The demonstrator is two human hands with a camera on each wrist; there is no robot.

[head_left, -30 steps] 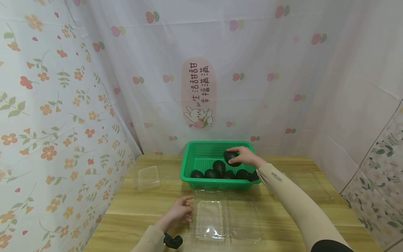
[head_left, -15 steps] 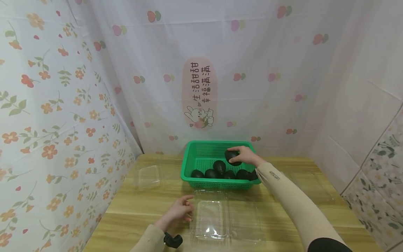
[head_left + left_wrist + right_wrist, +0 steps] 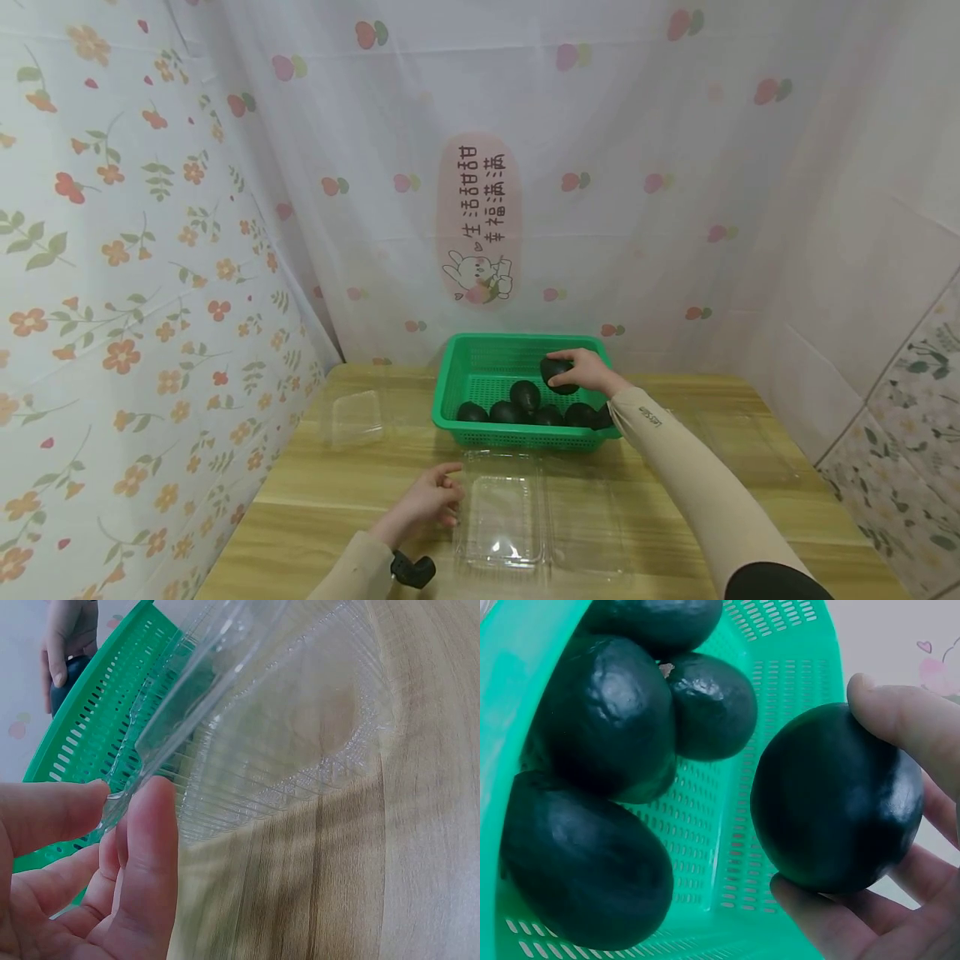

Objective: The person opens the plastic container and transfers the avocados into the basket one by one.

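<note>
My right hand (image 3: 590, 372) grips a dark avocado (image 3: 832, 799) above the right rear part of the green basket (image 3: 480, 435), thumb on one side and fingers on the other. Several more dark avocados (image 3: 604, 716) lie in the basket. In the left wrist view, my left hand (image 3: 112, 862) pinches the edge of a clear plastic clamshell box (image 3: 187, 697) between thumb and finger. That box (image 3: 502, 521) lies unfolded on the table in front of the basket, with its lid (image 3: 588, 529) spread to the right.
Another clear plastic container (image 3: 356, 417) is on the wooden table (image 3: 300, 492) at left. A further transparent one (image 3: 750, 446) lies at right, partly behind my right forearm. Patterned curtains (image 3: 390, 100) enclose the back and sides.
</note>
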